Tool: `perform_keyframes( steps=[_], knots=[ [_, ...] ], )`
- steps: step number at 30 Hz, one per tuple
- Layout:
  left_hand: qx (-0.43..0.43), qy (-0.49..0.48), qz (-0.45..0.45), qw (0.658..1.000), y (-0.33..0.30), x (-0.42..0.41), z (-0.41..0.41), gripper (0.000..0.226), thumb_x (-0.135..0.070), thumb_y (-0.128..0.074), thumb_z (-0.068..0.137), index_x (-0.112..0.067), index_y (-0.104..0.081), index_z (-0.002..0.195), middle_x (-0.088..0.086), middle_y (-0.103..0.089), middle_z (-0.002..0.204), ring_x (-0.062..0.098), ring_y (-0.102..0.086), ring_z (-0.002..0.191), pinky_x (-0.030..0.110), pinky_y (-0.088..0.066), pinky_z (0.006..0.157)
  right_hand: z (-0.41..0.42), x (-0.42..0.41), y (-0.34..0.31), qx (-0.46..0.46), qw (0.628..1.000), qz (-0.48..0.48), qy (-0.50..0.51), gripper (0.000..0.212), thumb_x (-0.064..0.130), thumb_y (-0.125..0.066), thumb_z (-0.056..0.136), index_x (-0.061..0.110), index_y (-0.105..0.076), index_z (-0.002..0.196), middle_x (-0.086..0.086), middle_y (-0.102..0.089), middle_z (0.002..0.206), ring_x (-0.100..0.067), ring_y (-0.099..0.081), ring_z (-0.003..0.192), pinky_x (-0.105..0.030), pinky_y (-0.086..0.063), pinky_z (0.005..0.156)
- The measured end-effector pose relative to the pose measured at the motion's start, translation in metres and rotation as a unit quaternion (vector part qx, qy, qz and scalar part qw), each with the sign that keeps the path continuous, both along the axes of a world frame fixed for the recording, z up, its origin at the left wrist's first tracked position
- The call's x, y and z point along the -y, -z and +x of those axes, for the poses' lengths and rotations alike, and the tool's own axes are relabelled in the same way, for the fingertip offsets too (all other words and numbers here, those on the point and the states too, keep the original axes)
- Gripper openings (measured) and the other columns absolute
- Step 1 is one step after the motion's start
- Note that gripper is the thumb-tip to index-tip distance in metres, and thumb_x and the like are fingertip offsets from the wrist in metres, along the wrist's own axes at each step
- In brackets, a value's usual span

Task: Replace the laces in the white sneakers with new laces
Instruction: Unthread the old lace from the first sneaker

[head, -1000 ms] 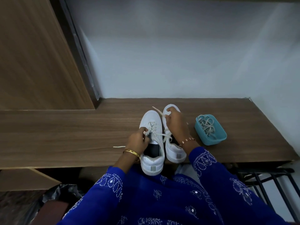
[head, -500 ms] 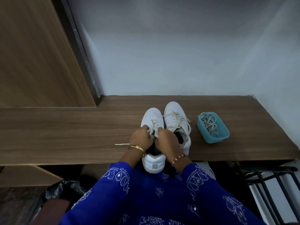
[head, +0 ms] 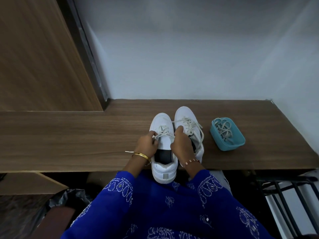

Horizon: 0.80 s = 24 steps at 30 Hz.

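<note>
Head view: blue tub [head: 240,145] holds tangled laces [head: 224,130].

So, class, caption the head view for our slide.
Both hands pinch the lace on the left white sneaker.

Two sneakers side by side on shelf [head: 77,135], toes to wall: left sneaker [head: 163,152] nearer, heel past front edge; right sneaker [head: 187,125] just beside it, set further back. Left hand [head: 147,145] on left side of left sneaker at its lace [head: 163,132], right hand [head: 181,144] between the two sneakers. Tub [head: 227,134] right of right sneaker, apart, spare laces [head: 224,129] in it. Lace end [head: 129,151] on shelf left of left hand
</note>
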<state>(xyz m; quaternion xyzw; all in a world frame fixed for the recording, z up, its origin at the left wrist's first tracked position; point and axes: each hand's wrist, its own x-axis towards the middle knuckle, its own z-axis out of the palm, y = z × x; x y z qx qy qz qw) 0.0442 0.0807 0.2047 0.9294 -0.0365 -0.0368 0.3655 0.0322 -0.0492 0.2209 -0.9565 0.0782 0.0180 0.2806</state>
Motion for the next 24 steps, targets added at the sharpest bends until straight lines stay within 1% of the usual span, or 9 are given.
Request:
perform_keyframes(
  steps=[3, 6, 8, 10, 13, 15, 18, 21, 24],
  knots=[
    [-0.002, -0.002, -0.018, 1.0, 0.002, -0.005, -0.007, 0.025, -0.004, -0.049, 0.088, -0.003, -0.057, 0.111, 0.018, -0.058, 0.071, 0.034, -0.056, 0.074, 0.027, -0.03, 0.059, -0.003, 0.003, 0.0, -0.005, 1.0, 0.011, -0.008, 0.036, -0.002, -0.051, 0.086, 0.001, -0.036, 0.119, -0.019, -0.061, 0.101, -0.033, -0.062, 0.089, -0.03, -0.041, 0.063],
    [-0.01, 0.007, -0.009, 1.0, 0.005, -0.008, -0.014, 0.028, -0.007, -0.051, 0.088, -0.008, -0.055, 0.115, 0.014, -0.061, 0.072, 0.033, -0.057, 0.074, 0.027, -0.032, 0.059, -0.01, 0.006, 0.001, -0.013, 0.999, -0.007, -0.049, 0.034, -0.001, -0.049, 0.087, 0.003, -0.038, 0.118, -0.018, -0.062, 0.099, -0.032, -0.061, 0.089, -0.03, -0.038, 0.064],
    [-0.017, 0.007, -0.01, 1.0, 0.004, -0.009, -0.017, 0.036, -0.012, -0.054, 0.087, -0.013, -0.051, 0.123, 0.008, -0.063, 0.085, 0.03, -0.058, 0.079, 0.028, -0.039, 0.067, -0.013, 0.009, 0.0, -0.028, 0.996, 0.003, -0.087, 0.031, 0.003, -0.052, 0.087, 0.003, -0.042, 0.116, -0.018, -0.062, 0.101, -0.032, -0.06, 0.093, -0.028, -0.036, 0.066],
    [-0.016, 0.028, -0.004, 0.999, 0.003, -0.011, -0.017, 0.042, -0.016, -0.056, 0.087, -0.018, -0.049, 0.128, 0.009, -0.06, 0.107, 0.027, -0.058, 0.094, 0.028, -0.041, 0.079, -0.012, 0.012, -0.002, -0.048, 0.993, 0.018, -0.102, 0.031, 0.011, -0.059, 0.085, 0.005, -0.048, 0.113, -0.015, -0.062, 0.102, -0.03, -0.059, 0.096, -0.027, -0.038, 0.07],
    [-0.01, 0.055, 0.008, 0.998, 0.001, -0.009, -0.012, 0.038, -0.024, -0.057, 0.089, -0.019, -0.053, 0.126, 0.009, -0.055, 0.116, 0.024, -0.055, 0.103, 0.024, -0.037, 0.08, -0.004, 0.012, -0.01, -0.022, 0.998, 0.038, -0.052, 0.02, 0.022, -0.059, 0.087, 0.007, -0.059, 0.1, -0.009, -0.065, 0.095, -0.025, -0.06, 0.091, -0.028, -0.042, 0.073],
    [-0.002, 0.052, 0.015, 0.999, 0.0, -0.006, -0.006, 0.032, -0.024, -0.054, 0.091, -0.016, -0.057, 0.122, 0.009, -0.054, 0.115, 0.025, -0.056, 0.1, 0.022, -0.035, 0.078, 0.001, 0.01, -0.013, 0.027, 0.999, 0.011, -0.041, 0.021, 0.02, -0.05, 0.092, 0.004, -0.062, 0.096, -0.012, -0.066, 0.094, -0.027, -0.061, 0.091, -0.03, -0.042, 0.076],
    [0.004, 0.047, 0.038, 0.998, -0.001, 0.0, 0.003, 0.023, -0.017, -0.052, 0.089, -0.011, -0.065, 0.107, 0.013, -0.059, 0.108, 0.027, -0.057, 0.097, 0.028, -0.041, 0.08, 0.01, 0.007, -0.008, 0.041, 0.996, -0.013, -0.083, 0.025, 0.011, -0.045, 0.092, 0.001, -0.066, 0.101, -0.015, -0.065, 0.104, -0.029, -0.059, 0.1, -0.035, -0.042, 0.087],
    [0.005, 0.024, 0.031, 0.999, -0.002, 0.003, 0.007, 0.014, -0.012, -0.057, 0.082, -0.009, -0.068, 0.091, 0.011, -0.067, 0.096, 0.025, -0.061, 0.089, 0.025, -0.042, 0.075, 0.013, 0.004, -0.001, 0.026, 0.991, -0.02, -0.129, 0.024, 0.007, -0.048, 0.087, 0.004, -0.067, 0.1, -0.015, -0.066, 0.102, -0.029, -0.061, 0.097, -0.034, -0.047, 0.083],
    [0.019, 0.007, 0.014, 1.0, -0.002, 0.003, 0.007, 0.007, -0.01, -0.062, 0.078, -0.008, -0.067, 0.082, 0.008, -0.069, 0.086, 0.022, -0.063, 0.082, 0.022, -0.041, 0.07, 0.01, 0.003, 0.004, 0.027, 0.989, -0.025, -0.143, 0.022, 0.008, -0.048, 0.087, 0.005, -0.066, 0.099, -0.014, -0.067, 0.097, -0.028, -0.061, 0.093, -0.032, -0.046, 0.077]
  ],
)
